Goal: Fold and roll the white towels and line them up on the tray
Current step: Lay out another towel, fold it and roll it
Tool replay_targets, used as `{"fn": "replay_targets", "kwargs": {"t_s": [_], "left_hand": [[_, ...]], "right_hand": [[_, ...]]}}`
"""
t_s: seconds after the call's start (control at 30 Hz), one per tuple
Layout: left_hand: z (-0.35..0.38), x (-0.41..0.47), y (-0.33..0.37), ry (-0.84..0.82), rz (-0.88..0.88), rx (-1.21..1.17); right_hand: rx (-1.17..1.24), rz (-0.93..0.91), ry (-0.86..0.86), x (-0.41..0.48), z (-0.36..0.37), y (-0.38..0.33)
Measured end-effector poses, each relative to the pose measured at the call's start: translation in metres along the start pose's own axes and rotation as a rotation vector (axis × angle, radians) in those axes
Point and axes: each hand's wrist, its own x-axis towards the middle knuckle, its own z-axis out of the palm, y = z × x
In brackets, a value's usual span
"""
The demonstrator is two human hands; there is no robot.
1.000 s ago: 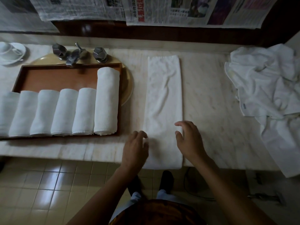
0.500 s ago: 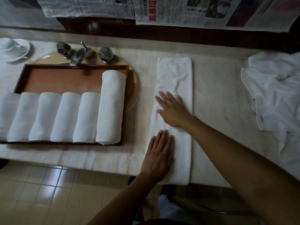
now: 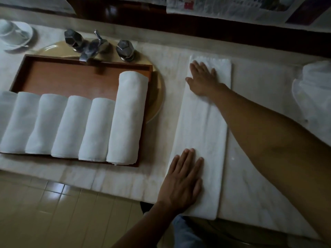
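Observation:
A white towel (image 3: pixel 204 129), folded into a long narrow strip, lies on the marble counter and runs away from me, its near end hanging slightly over the edge. My left hand (image 3: pixel 182 179) presses flat on its near end, fingers straight. My right hand (image 3: pixel 202 77) lies flat on the far end, fingers spread. To the left, a brown wooden tray (image 3: pixel 59 76) holds several rolled white towels (image 3: pixel 71 126) side by side; the rightmost roll (image 3: pixel 129 115) is longer than the others.
The tray sits over a yellowish sink basin (image 3: pixel 157 97) with a metal faucet (image 3: pixel 91 47) behind it. A white cup and saucer (image 3: pixel 14 34) stands far left. A heap of unfolded white towels (image 3: pixel 315 97) lies at the right. Newspapers hang on the back wall.
My right hand has slid from the towel's middle up to its far end. The left hand stays flat on the near end. The camera has moved closer.

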Motion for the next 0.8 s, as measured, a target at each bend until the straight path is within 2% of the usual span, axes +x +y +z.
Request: {"fn": "replay_targets", "kwargs": {"t_s": [0.1,0.23,0.33,0.5,0.7,0.8], "left_hand": [[0.0,0.001,0.0,0.001,0.001,-0.006],[0.001,0.001,-0.001,-0.006,0.007,-0.007],[0.003,0.002,-0.002,-0.005,0.028,-0.006],[-0.003,0.007,-0.005,-0.025,0.044,0.047],[-0.002,0.004,0.003,-0.068,0.095,0.052],[-0.001,0.003,0.001,-0.076,0.097,0.059]], "right_hand": [[0.095,-0.015,0.064,-0.037,0.0,-0.006],[0.27,-0.047,0.309,-0.148,0.055,-0.001],[0.199,-0.079,0.233,-0.188,0.097,0.008],[0.035,-0.109,0.272,-0.153,0.094,0.018],[-0.041,-0.091,0.229,-0.055,0.043,0.034],[-0.02,-0.074,0.209,-0.05,0.024,0.031]]}}
